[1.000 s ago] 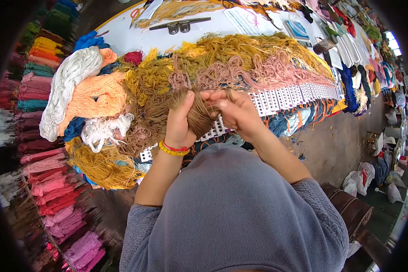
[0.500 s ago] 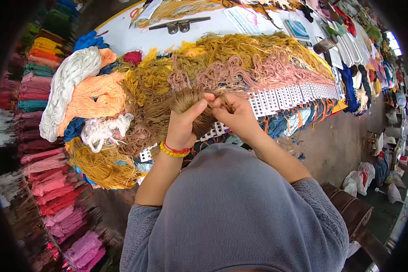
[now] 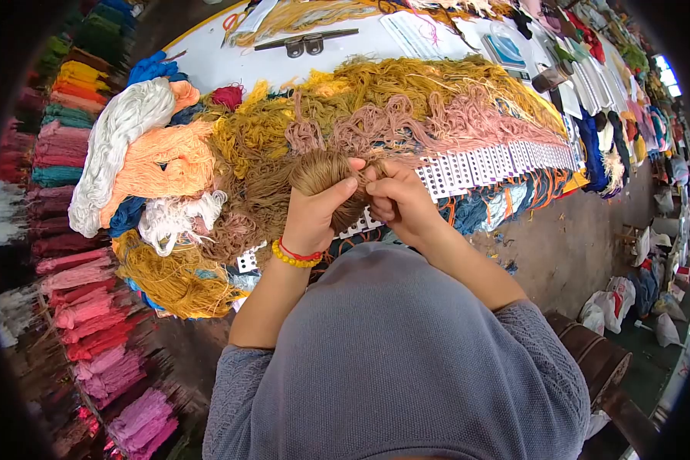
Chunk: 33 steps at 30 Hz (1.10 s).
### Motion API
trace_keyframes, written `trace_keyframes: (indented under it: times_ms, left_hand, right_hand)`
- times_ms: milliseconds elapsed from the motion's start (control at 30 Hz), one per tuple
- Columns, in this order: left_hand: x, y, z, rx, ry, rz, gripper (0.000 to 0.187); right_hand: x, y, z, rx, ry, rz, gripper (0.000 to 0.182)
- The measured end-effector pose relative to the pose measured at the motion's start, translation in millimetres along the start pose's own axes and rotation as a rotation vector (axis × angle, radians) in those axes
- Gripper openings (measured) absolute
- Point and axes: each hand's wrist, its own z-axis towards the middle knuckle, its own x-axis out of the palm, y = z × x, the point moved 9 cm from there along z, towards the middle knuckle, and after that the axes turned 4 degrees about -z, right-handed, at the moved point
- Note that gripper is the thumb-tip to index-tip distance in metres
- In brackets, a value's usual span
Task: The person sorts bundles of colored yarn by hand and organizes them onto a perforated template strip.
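My left hand [image 3: 314, 211], with beaded and red bands at its wrist, is closed around a brown hank of thread [image 3: 314, 170]. Its thumb lies across the strands. Close beside it, my right hand [image 3: 403, 198] is closed, thumb and forefinger pinching strands at the hank's right side; its other fingers are curled in. Both hands are just above the near edge of a thread-covered table. Dusty pink thread [image 3: 475, 123] lies in loops beyond them. A row of white cards with dark holes [image 3: 479, 167] stretches away to the right.
Olive-yellow thread [image 3: 414, 80] is heaped across the table. White [image 3: 123, 119] and peach skeins [image 3: 165, 161] are piled at left. Farther back are a black clip bar [image 3: 307, 43], red scissors [image 3: 230, 21] and a small scale [image 3: 504, 47]. Coloured hanks [image 3: 92, 314] line the left side.
My right hand's fingers have curled in more, and its thumb has moved up slightly at the hank. My left hand keeps its hold almost unchanged.
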Motion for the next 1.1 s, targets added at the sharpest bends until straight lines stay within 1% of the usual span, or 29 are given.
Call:
trace_keyframes:
  times_ms: [233, 300, 433, 500, 633, 767, 800, 833, 933, 1100]
  left_hand:
    - [-5.7, -0.2, 0.1, -0.007, 0.008, -0.012, 0.022]
    - [-6.5, -0.3, 0.2, -0.001, 0.003, -0.006, 0.023]
    - [-4.8, -2.5, -0.9, 0.017, -0.035, 0.034, 0.025]
    - [-2.2, -3.3, -2.0, 0.03, -0.044, 0.068, 0.026]
    - [-4.6, -5.1, -4.3, 0.06, -0.091, 0.118, 0.029]
    - [-1.4, -5.5, -5.7, 0.075, -0.063, 0.191, 0.029]
    - [0.2, -7.6, -6.6, 0.107, -0.058, 0.24, 0.029]
    - [1.5, -9.8, -7.6, 0.139, -0.052, 0.288, 0.029]
    - [1.2, -6.2, -8.2, 0.127, -0.036, 0.268, 0.029]
    - [-0.2, -2.9, -8.8, 0.131, -0.034, 0.269, 0.03]
  right_hand:
    - [-1.5, 3.4, -2.4, -0.069, -0.027, -0.017, 0.004]
    - [-0.2, 9.9, -4.9, -0.124, -0.058, -0.138, 0.005]
    - [1.2, 10.2, -7.3, -0.135, -0.057, -0.162, 0.005]
    - [1.3, 11.6, -7.9, -0.173, -0.078, -0.26, 0.006]
    - [3.4, 14.3, -11.4, -0.214, -0.081, -0.328, 0.006]
    - [-3.6, 10.4, -10.9, -0.29, -0.11, -0.461, 0.005]
    - [-4.5, 11.2, -11.7, -0.309, -0.127, -0.509, 0.005]
    - [-4.5, 10.7, -12.3, -0.309, -0.129, -0.509, 0.005]
    - [-3.4, 10.8, -14.5, -0.322, -0.134, -0.48, 0.005]
    - [-1.4, 10.5, -17.5, -0.273, -0.136, -0.401, 0.006]
